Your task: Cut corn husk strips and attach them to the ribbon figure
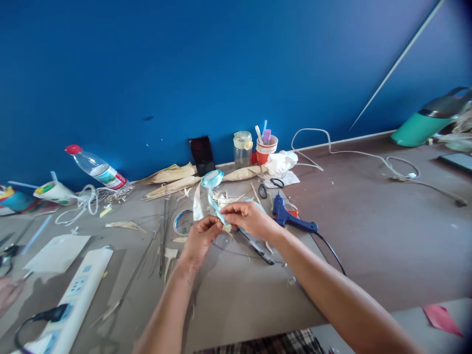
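Note:
My left hand [202, 240] is closed in a pinch at the lower end of a light-blue ribbon [213, 199]. Close beside it, my right hand [251, 220] has its fingers bent and pinched on the same strip. The strip runs up to a light-blue roll [213, 178] lying behind the hands. What lies between the left fingertips is too small to make out fully. Below the right hand is a dark, slim tool [259, 248]. A blue glue gun [293, 218] lies to its right, and black-handled scissors [271, 188] lie behind. Dried husks [171, 187] are spread behind the left hand.
A white power strip [83, 295] and thin wires [162, 241] lie on the left, below a tilted plastic bottle [101, 169]. A phone [202, 155], a glass jar [242, 151] and paper cups [266, 149] stand by the wall. Another person's hand [9, 294] shows at far left.

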`<state>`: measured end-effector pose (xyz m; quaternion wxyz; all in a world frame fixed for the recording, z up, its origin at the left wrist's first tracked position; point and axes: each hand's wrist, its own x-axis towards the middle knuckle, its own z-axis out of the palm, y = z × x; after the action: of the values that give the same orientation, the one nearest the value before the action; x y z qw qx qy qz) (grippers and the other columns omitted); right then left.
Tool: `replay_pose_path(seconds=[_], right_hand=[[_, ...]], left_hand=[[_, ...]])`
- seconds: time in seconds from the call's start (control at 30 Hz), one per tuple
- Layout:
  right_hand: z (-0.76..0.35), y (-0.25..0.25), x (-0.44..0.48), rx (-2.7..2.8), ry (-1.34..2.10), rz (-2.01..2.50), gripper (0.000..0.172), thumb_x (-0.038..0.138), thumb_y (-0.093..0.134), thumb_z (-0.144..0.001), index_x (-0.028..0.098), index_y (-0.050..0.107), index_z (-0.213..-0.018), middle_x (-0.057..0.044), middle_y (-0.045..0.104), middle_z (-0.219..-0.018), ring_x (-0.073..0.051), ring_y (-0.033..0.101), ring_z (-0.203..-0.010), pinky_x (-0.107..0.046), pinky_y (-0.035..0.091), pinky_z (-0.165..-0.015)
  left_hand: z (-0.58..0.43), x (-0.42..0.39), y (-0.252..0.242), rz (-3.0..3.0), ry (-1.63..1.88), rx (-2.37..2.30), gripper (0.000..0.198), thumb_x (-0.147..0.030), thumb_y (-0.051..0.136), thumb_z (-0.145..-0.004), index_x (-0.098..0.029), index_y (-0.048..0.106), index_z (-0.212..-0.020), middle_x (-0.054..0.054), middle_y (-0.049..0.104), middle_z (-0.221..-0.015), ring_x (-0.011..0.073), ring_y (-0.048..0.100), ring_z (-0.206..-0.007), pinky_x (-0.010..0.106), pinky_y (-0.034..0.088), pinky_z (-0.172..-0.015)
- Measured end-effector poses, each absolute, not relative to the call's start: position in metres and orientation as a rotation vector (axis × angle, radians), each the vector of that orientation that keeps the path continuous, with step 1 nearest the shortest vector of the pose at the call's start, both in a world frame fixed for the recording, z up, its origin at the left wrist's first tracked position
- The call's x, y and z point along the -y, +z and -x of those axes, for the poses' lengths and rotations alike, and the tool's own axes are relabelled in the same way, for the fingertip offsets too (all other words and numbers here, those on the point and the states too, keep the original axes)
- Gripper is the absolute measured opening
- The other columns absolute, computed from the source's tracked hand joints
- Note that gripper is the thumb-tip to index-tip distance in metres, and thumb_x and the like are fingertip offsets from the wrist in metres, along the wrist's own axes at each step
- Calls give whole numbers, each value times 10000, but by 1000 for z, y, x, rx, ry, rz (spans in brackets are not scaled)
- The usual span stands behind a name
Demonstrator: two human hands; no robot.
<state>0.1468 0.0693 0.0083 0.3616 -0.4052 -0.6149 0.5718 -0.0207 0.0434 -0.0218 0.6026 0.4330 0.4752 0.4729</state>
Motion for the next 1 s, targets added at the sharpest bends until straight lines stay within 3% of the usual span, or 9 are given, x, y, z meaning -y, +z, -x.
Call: replay_pose_path(seconds=[0.2,0.33,0.53,0.67,0.8,1.0], right_hand=[[-139,5,-62,1654,1379,1124,64,172,569,-738,167,628,-714,40,553,-558,-96,484,-525,-202,363,-511],[-142,7,-61,1866,1118,1191,109,165,559,-759,167,606,-660,40,535,-562,-100,470,-566,-209,334,-557],[-143,8,-62,1923,1058,1198,176,184,465,-829,165,543,-673,27,519,-607,-107,462,-598,-209,318,-561],[-143,6,-64,1837,1012,1182,190,214,436,-843,176,502,-669,27,494,-617,-111,444,-605,-212,319,-571],[-143,6,-65,1762,1028,1199,182,221,429,-836,180,491,-670,32,483,-610,-113,443,-605,-213,324,-580],[-142,7,-62,1759,1006,1199,174,219,420,-840,185,484,-681,27,507,-635,-114,458,-619,-211,333,-588]], left_hand=[[22,-44,-28,-1269,1004,-1211,171,-329,680,-721,-160,661,-713,-7,579,-642,114,475,-617,224,337,-584],[22,-43,-27,-1334,975,-1224,179,-337,669,-730,-159,656,-712,-13,563,-644,113,463,-616,224,335,-581],[21,-43,-24,-1312,980,-1197,197,-359,655,-738,-163,669,-763,-29,521,-578,102,412,-539,226,306,-533],[21,-42,-22,-1218,1077,-1151,337,-477,570,-799,-157,661,-745,-2,539,-609,112,439,-565,239,340,-570],[18,-40,-21,-1076,1080,-1071,441,-576,581,-753,-142,661,-750,14,545,-623,116,452,-565,241,343,-551],[15,-40,-24,-1094,1055,-1058,277,-428,695,-712,-161,645,-766,-21,544,-615,81,433,-530,234,383,-596]])
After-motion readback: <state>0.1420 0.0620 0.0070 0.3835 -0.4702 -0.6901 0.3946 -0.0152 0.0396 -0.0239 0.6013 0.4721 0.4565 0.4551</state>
